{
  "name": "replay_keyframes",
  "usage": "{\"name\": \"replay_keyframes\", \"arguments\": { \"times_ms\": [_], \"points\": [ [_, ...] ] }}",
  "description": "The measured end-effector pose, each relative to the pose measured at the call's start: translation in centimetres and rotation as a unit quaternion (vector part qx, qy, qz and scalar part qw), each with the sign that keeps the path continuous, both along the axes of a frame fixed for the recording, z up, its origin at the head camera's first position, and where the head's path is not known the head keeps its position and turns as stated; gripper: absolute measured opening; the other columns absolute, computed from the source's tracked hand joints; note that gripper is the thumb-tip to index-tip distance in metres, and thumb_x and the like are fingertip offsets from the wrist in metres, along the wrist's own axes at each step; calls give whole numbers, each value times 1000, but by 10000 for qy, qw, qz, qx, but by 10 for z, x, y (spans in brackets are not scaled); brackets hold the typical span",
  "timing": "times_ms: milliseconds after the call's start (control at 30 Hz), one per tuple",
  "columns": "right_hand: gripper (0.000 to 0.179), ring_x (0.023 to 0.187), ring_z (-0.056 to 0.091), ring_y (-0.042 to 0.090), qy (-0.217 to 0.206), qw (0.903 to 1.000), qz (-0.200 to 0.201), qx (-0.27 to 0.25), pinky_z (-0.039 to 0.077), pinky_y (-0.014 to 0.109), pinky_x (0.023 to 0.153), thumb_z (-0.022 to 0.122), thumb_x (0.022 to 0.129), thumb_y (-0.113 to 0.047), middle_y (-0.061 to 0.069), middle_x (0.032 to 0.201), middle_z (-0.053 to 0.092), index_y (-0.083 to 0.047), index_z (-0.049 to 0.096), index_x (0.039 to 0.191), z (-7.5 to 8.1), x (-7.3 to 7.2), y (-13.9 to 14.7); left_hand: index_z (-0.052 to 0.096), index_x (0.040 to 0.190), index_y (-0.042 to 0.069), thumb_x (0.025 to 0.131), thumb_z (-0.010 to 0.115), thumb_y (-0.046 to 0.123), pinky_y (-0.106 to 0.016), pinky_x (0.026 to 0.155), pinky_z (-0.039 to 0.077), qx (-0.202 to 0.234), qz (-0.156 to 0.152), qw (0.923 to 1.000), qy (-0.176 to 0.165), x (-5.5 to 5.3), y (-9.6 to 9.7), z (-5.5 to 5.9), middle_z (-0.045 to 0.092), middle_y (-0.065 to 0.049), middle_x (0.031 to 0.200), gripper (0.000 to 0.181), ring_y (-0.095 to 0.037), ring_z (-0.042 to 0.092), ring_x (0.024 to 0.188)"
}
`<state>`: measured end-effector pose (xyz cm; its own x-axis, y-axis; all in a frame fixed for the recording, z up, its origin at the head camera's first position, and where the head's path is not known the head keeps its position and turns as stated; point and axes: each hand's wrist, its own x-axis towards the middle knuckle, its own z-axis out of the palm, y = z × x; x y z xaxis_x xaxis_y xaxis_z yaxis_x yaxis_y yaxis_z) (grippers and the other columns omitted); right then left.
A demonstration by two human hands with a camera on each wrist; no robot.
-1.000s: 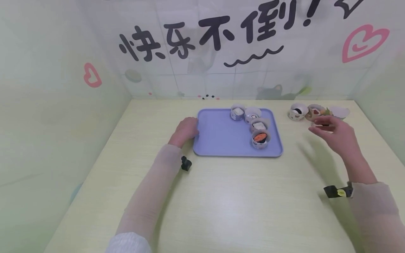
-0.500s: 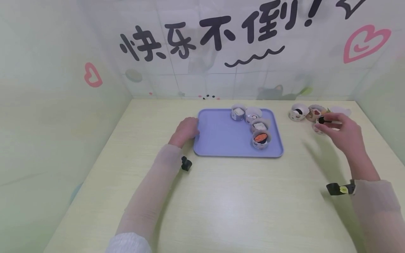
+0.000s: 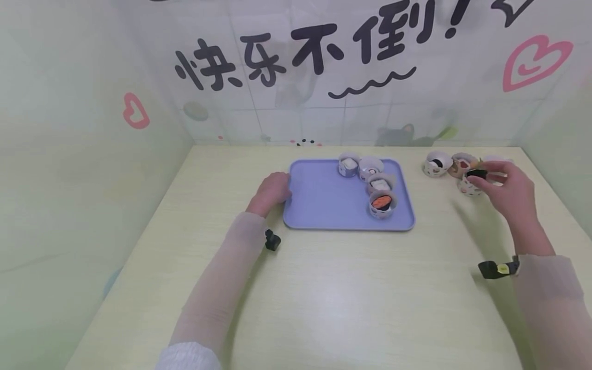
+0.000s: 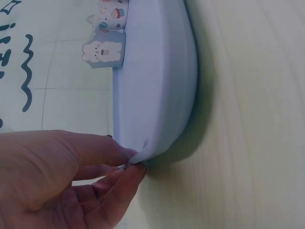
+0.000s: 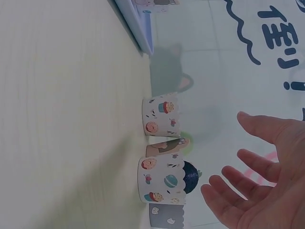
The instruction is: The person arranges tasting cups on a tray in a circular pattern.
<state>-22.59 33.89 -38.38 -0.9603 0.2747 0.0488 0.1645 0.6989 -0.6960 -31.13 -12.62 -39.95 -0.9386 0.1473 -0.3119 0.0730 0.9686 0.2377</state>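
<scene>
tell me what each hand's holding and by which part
Left hand pinches the purple tray at its near-left corner. Right hand holds nothing, fingers spread beside a paper cup.

A pale wooden table (image 3: 324,288) stands boxed in by light green walls (image 3: 69,154) bearing black lettering (image 3: 314,49) and pink hearts (image 3: 532,61).

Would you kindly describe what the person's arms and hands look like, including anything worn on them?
Both forearms are covered by thin, pale, semi-sheer sleeves ending at the wrists. The left hand and right hand are bare, with no gloves. A small black device sits under the left wrist; the right wrist carries a black strap-mounted device with a yellowish spot. A ring may sit on one left finger, but it is unclear.
</scene>
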Motion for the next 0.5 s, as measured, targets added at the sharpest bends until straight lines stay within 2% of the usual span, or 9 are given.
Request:
{"name": "replay_keyframes", "arguments": {
  "times_ms": [133, 200, 300, 400, 500],
  "points": [
    [74, 138, 48, 37, -32, 9999, -45, -132, 38, 0, 66, 62, 93, -52, -22, 114, 47, -4, 44, 146, -1, -1, 4, 36, 152, -1, 97, 54, 6, -32, 84, 53, 68, 50, 10000, -38, 0, 1, 0, 51, -20, 147, 58, -26, 58, 102],
    [74, 139, 48, 37, -33, 9998, -76, -174, 38, -1, 65, 62, 93, -52, -22, 114, 48, -4, 43, 147, -1, -2, 5, 36, 151, -2, 97, 54, 6, -32, 84, 54, 41, 21, 10000, -13, 1, 1, 1, 51, -20, 146, 58, -26, 58, 101],
    [76, 140, 44, 41, -94, 9997, -119, -204, 37, 0, 65, 60, 94, -51, -3, 134, 54, -3, 40, 149, -2, -4, 7, 37, 151, -2, 97, 55, 6, -33, 84, 54, 13, -16, 10000, 24, 1, 1, 1, 52, -20, 146, 57, -26, 59, 101],
    [78, 140, 40, 46, -162, 9996, -194, -141, 34, 5, 65, 58, 95, -50, 22, 154, 41, -1, 36, 151, -3, -6, 9, 37, 151, -2, 97, 54, 6, -33, 86, 54, -12, -32, 10000, 28, 0, 1, 1, 52, -20, 146, 57, -26, 58, 102],
    [79, 141, 37, 50, -200, 9994, -245, -108, 35, 13, 70, 57, 96, -50, 28, 158, 31, 0, 34, 153, -4, -8, 12, 38, 150, -2, 97, 54, 6, -34, 87, 53, -43, -23, 10000, 9, 0, 1, 0, 53, -20, 145, 56, -26, 58, 102]
  ]
}}
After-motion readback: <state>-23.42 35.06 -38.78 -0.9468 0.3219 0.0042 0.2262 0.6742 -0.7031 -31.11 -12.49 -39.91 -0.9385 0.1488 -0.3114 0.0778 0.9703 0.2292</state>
